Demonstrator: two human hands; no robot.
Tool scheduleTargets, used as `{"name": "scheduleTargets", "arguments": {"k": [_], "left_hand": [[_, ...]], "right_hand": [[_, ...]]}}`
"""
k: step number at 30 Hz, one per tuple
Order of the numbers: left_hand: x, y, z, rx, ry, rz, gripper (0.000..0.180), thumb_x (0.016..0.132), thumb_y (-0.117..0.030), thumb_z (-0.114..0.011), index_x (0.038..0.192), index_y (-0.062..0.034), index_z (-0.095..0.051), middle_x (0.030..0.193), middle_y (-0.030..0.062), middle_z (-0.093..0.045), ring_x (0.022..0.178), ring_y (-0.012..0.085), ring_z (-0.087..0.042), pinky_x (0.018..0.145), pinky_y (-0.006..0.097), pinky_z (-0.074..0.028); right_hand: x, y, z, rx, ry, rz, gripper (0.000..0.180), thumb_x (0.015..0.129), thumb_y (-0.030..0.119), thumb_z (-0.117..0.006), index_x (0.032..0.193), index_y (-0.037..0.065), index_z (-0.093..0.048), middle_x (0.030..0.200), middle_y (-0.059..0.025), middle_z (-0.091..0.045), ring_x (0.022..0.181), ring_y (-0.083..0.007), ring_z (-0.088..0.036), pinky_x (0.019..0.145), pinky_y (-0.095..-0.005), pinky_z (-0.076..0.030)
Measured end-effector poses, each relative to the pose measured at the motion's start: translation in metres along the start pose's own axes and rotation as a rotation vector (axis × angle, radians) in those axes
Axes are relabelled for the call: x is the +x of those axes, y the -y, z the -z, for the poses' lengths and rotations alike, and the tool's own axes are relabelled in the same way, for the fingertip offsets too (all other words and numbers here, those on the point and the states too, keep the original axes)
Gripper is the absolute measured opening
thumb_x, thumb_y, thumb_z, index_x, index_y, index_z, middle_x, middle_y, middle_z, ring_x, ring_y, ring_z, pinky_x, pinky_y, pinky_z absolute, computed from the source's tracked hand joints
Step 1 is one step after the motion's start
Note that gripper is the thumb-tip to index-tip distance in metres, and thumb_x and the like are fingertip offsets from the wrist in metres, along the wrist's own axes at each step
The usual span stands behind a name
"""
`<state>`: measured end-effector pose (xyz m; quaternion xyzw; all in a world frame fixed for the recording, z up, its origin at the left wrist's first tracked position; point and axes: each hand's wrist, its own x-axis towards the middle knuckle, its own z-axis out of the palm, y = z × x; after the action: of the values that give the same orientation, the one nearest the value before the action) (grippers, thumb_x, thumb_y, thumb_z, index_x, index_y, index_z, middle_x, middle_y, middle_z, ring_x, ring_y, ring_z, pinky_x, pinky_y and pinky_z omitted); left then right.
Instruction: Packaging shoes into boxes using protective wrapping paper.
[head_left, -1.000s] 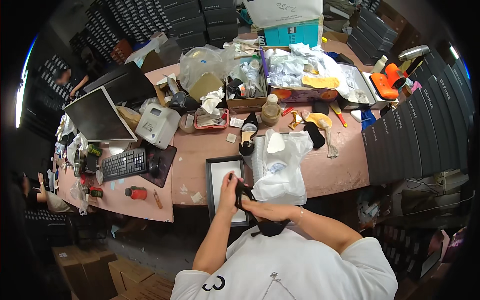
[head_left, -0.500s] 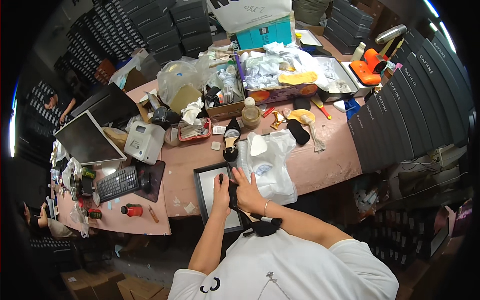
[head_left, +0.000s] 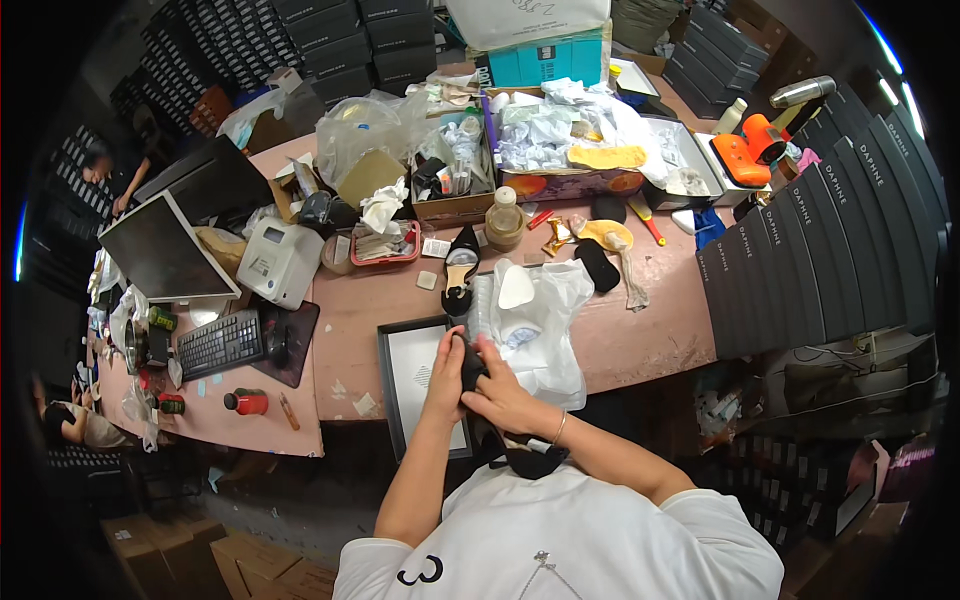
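Both hands are closed on one black shoe [head_left: 471,364], held in front of my shirt above the table's front edge. My left hand [head_left: 442,382] wraps its left side, and my right hand [head_left: 503,398] presses the other side. The shoe's back end hangs toward my shirt below my right wrist; the fingers hide much of its middle. Its matching black pointed shoe [head_left: 461,268] lies on the table just ahead. Under my hands is a dark grey box part with a white inside [head_left: 408,362]. White tissue paper [head_left: 550,345] spreads to its right.
Cartons of crumpled paper [head_left: 570,130] and small items stand behind, beside a glass jar [head_left: 504,222]. Black pads [head_left: 598,268] lie at right, near stacked grey shoeboxes [head_left: 830,230]. A monitor [head_left: 168,250], keyboard [head_left: 220,344] and label printer [head_left: 280,262] fill the left.
My right fingers have shifted on the shoe, and more of its black front now shows between my hands. The shoe's back end has turned slightly. The whole view has moved a little.
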<state>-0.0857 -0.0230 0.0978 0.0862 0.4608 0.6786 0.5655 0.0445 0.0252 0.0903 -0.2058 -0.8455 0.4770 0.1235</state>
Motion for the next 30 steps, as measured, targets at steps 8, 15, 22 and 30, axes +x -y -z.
{"name": "scheduleTargets", "arguments": {"k": [8,15,22,30], "left_hand": [[-0.024,0.005,0.017,-0.334,0.1,0.18,0.057,0.097,-0.048,-0.04,0.139,-0.0094,-0.036,0.122,0.0165,-0.053,0.11,0.0287,-0.056,0.089,0.045,-0.051],[-0.075,0.035,0.001,-0.305,0.029,0.379,0.054,0.099,-0.047,-0.034,0.133,-0.0054,-0.042,0.127,0.0135,-0.054,0.111,0.0278,-0.058,0.088,0.038,-0.053],[-0.054,0.035,-0.009,-0.276,-0.232,-0.01,0.038,0.098,-0.03,-0.044,0.13,-0.0091,-0.041,0.117,0.0085,-0.057,0.105,0.0213,-0.057,0.089,0.037,-0.047],[-0.044,0.017,0.014,-0.184,-0.097,0.185,0.038,0.096,-0.025,-0.051,0.128,-0.0098,-0.039,0.118,0.0103,-0.054,0.107,0.023,-0.057,0.087,0.04,-0.05]], "right_hand": [[0.032,-0.008,0.106,-0.457,-0.201,0.093,0.036,0.071,0.016,-0.075,0.105,0.009,-0.064,0.113,-0.0115,-0.057,0.101,-0.0297,-0.057,0.085,-0.042,-0.046],[0.077,-0.074,0.108,-0.497,-0.273,0.145,0.043,0.076,0.009,-0.068,0.117,0.007,-0.056,0.085,-0.0102,-0.06,0.081,-0.0254,-0.06,0.069,-0.0354,-0.049],[-0.014,0.005,0.022,0.654,-0.214,-0.324,0.021,0.091,0.003,-0.055,0.111,0.001,-0.06,0.096,-0.0069,-0.06,0.082,-0.0123,-0.059,0.07,-0.0257,-0.05],[-0.014,0.021,0.052,-0.69,-0.02,0.211,0.042,0.076,0.016,-0.061,0.118,0.012,-0.062,0.11,-0.0104,-0.053,0.096,-0.0243,-0.052,0.071,-0.0331,-0.044]]}}
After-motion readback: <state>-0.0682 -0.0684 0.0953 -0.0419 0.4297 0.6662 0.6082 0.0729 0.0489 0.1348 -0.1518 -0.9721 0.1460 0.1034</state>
